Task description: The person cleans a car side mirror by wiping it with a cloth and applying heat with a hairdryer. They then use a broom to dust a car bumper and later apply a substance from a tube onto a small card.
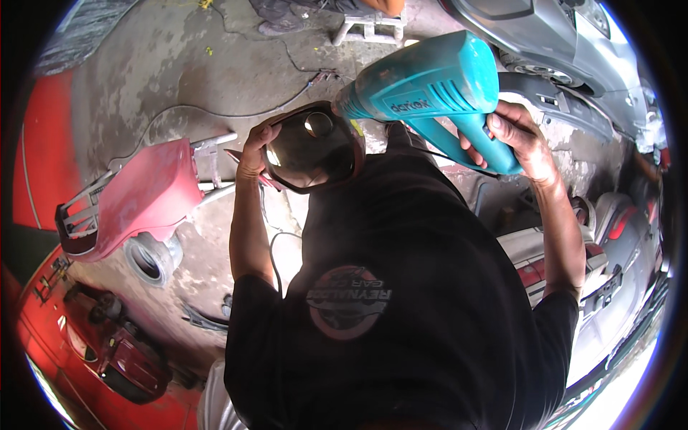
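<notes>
My left hand [258, 149] is closed round the left edge of a car side mirror [309, 156], its glass dark and reflective within a dark rim. In my right hand [522, 137] is the handle of a teal heat gun [437, 79], fingers wrapped round the grip. The gun lies across to the left, its nozzle end beside the mirror's upper right edge. Whether the nozzle touches the rim I cannot tell. A dark cord runs from near the gun's handle toward my body.
To the left, a pinkish-red bumper [150, 188] rests on a stand, with a tyre [152, 259] below it. A thin hose [208, 111] crosses the floor. Ahead, a person sits by a white stool [369, 30]. A silver car [552, 36] and a grey bumper [555, 100] stand at the right.
</notes>
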The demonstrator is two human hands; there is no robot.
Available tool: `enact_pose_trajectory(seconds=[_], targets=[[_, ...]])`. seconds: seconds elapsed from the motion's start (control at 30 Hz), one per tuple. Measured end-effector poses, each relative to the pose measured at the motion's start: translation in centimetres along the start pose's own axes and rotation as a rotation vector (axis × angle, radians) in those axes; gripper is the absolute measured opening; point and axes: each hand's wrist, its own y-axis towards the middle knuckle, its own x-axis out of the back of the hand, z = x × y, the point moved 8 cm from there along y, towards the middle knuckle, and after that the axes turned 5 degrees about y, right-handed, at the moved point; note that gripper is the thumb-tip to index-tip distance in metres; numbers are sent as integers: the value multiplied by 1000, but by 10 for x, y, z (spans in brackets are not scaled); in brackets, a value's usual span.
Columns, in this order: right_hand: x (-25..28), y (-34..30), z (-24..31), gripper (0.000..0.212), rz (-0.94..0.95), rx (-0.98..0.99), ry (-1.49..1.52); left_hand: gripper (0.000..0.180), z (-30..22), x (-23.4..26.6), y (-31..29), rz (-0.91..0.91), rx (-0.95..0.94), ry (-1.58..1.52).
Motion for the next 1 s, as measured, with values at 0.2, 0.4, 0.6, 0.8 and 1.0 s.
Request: enact_pose_trajectory(seconds=[0.2, 0.4, 0.6, 0.8, 1.0], targets=[[7, -24, -2, 46, 37, -97, -58, 35, -17, -11, -13, -53, 4, -34], [3, -26, -9, 46, -8, -157, -88, 31, -11, -11, -15, -23, 35, -82], [-22, -10, 9, 43, 67, -117, -185, 31, -20, -16, -18, 62, 72, -38], [-25, -12, 9, 45, 43, -94, -319, 30, -44, -30, -31, -53, 67, 111], [-30, 9, 18, 46, 39, -45, -348, 30, -55, -37, -37, -46, 87, 210]])
